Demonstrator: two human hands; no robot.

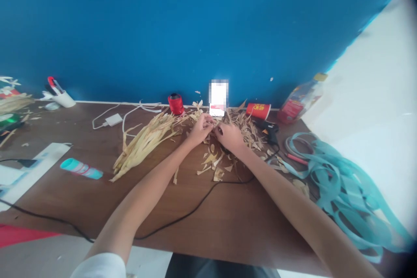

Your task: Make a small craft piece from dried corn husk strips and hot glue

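My left hand (200, 130) and my right hand (230, 136) meet in front of a bright phone-like screen (218, 97). The fingers of both are bent and pinched close together. Whatever lies between the fingertips is too small and hidden to name. Below and to the right of the hands spreads a pile of dry, brownish husk scraps (249, 132), with paler cut pieces (218, 174) nearer me. Left of my left hand lies a bundle of dried, pale yellow husks (143, 147), which look like corn husks.
A red spool-like roll (176, 105) and a tipped red paper cup (259, 110) are by the wall. A black glue gun (269, 130) lies right, its cable crossing the table. Turquoise ribbon (345, 182) and a bottle (298, 100) are right; a power strip (39, 165) is left.
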